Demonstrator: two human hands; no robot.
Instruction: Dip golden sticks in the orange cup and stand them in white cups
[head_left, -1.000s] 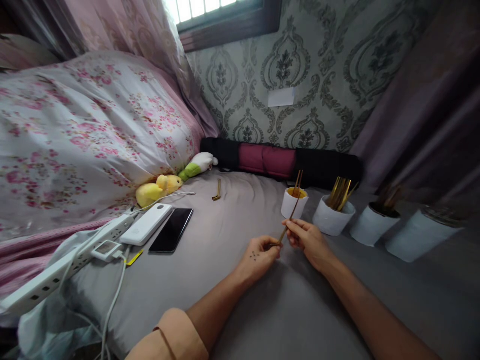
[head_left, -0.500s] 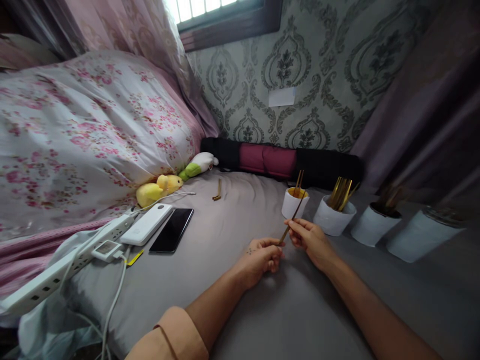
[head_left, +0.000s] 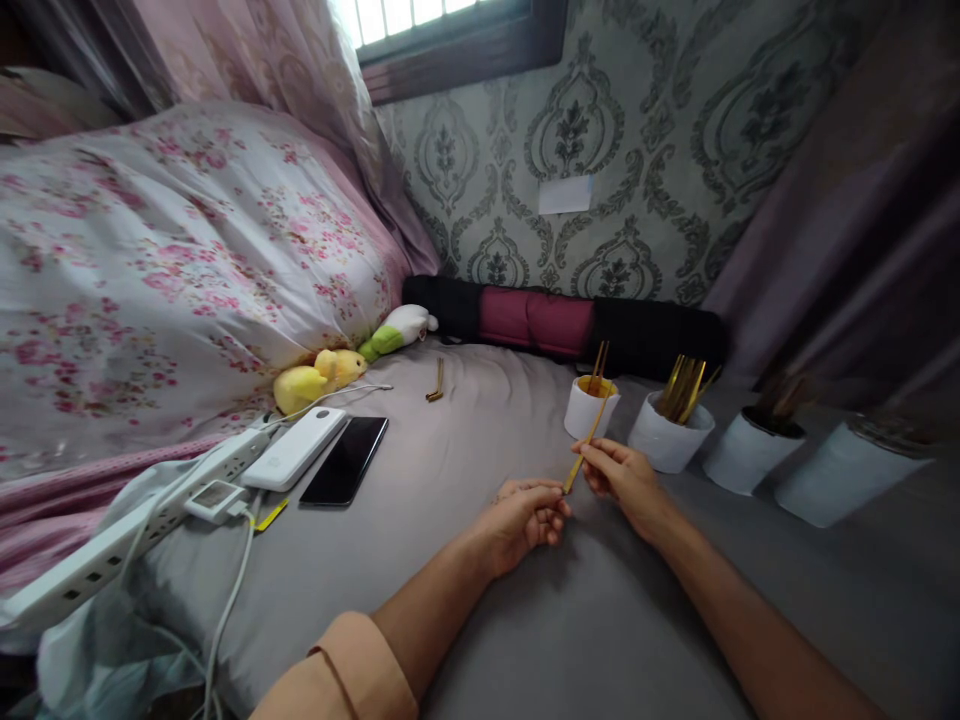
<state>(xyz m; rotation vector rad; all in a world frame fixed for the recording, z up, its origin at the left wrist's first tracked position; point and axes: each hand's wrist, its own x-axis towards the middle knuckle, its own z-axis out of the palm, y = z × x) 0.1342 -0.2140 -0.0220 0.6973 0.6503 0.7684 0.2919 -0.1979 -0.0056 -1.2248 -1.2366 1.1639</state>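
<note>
A thin gold strip (head_left: 598,420) slants up and away between my two hands, its far end passing in front of the nearest white cup (head_left: 587,412). My right hand (head_left: 621,482) pinches it partway along between thumb and fingertips. At the lower end, the thumb and index finger of my left hand (head_left: 527,522) are closed on the strip, with the other fingers curled. Thin gold sticks stand in that cup, which shows yellow inside. Beside it, a second white cup (head_left: 670,440) holds a bunch of shiny gold strips (head_left: 681,388).
Two more white-wrapped containers (head_left: 752,460) stand to the right, holding brownish pieces. Two bent gold pieces (head_left: 436,382) lie on the grey sheet. A phone (head_left: 345,462), a power bank (head_left: 294,450), a power strip (head_left: 150,525) and plush toys (head_left: 300,388) are at left.
The strip shows a brighter gold face than before, when it looked dark and thin. My left fingers have shifted slightly; both hands stay almost in place.
</note>
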